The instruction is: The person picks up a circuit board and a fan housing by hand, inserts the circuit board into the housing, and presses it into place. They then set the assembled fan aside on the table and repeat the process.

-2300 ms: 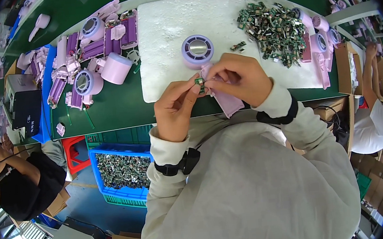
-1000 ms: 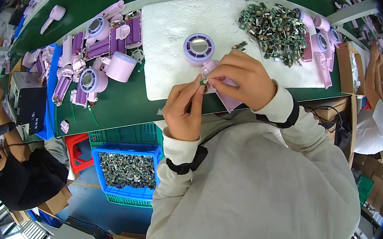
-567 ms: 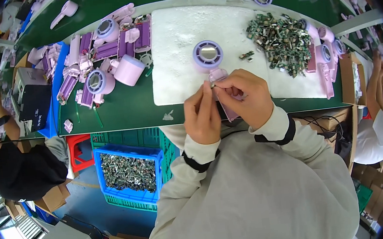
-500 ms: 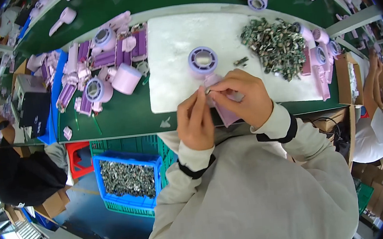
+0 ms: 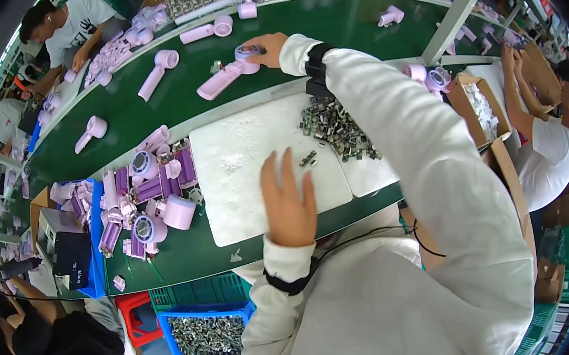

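Note:
Stretched far forward, my right hand (image 5: 267, 49) has its fingers on the round head of a lilac hair dryer housing (image 5: 220, 81). The housing lies on the green belt, its handle pointing to the near left. A small greenish part shows beside it. My left hand (image 5: 287, 203) is over the white foam mat (image 5: 239, 210), fingers spread and nothing in them. A heap of small circuit boards (image 5: 338, 130) covers the mat's far right, with a few loose boards (image 5: 308, 159) next to it.
Lilac and purple housing parts (image 5: 154, 188) crowd the table at left, beside a blue bin (image 5: 95, 232). More housings (image 5: 158, 73) lie along the green belt. A metal post (image 5: 464, 3) rises at right. Below, a blue crate (image 5: 208, 338) holds many small parts. Other people sit around.
My right hand has carried the lilac housing from the mat's near edge to the far belt. My left hand has let go and spread its fingers. The view has tilted farther forward.

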Motion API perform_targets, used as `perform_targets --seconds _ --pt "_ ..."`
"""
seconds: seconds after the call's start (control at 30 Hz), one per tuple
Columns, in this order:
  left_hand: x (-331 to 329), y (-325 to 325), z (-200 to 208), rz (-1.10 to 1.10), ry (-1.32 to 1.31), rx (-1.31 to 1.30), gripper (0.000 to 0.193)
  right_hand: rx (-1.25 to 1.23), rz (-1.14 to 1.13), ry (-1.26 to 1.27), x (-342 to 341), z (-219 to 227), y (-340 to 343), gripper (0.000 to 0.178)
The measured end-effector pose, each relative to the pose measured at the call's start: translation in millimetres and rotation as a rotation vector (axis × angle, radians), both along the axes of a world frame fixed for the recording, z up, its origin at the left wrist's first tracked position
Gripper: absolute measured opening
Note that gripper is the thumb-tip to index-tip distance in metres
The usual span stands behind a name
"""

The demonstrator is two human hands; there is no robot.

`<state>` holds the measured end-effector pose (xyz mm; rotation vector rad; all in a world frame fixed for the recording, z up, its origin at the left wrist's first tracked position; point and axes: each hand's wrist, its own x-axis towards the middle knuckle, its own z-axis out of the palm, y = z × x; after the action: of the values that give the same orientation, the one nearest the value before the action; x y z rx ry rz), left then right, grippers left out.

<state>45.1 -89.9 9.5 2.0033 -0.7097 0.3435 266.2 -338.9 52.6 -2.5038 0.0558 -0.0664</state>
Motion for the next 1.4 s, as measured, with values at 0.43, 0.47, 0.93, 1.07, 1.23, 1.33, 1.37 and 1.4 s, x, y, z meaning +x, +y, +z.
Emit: perform_targets --seconds 0.43,0.47,0.93,1.07,1.23,1.33,1.37,1.4 --pt "3.9 -7.5 -15.6 -0.083 -0.149 0.377 0.026 -0.608 0.006 0.325 -67.7 4.0 -126.6 0.095" --pt "6.0 -1.2 -13.5 -0.042 -0.185 0.406 0.025 -0.534 0.006 0.241 -70.6 15.9 -119.7 0.094" --pt "12.2 94.6 -5.4 0.064 0.671 -0.661 0.017 -0.16 1.08 0.311 -115.4 47.5 64.0 0.05" --pt "-0.7 89.0 -5.3 -0.028 0.785 -0.764 0.017 -0.424 0.886 -0.281 -150.1 56.6 82.5 0.042" --pt "-11.5 87.1 -8.8 -0.06 0.723 -0.75 0.02 -0.479 0.622 -0.001 -214.4 48.9 136.3 0.034" --pt "-16.2 83.8 -8.6 -0.127 0.551 -0.607 0.023 -0.531 0.57 0.073 -223.4 25.7 134.7 0.032" --pt "-18.8 84.2 -8.0 -0.165 0.411 -0.464 0.026 -0.508 0.593 0.046 -224.4 17.7 132.3 0.032" --pt "-20.2 84.7 -7.4 -0.201 0.268 -0.321 0.029 -0.486 0.616 0.017 -223.9 11.2 130.6 0.033"
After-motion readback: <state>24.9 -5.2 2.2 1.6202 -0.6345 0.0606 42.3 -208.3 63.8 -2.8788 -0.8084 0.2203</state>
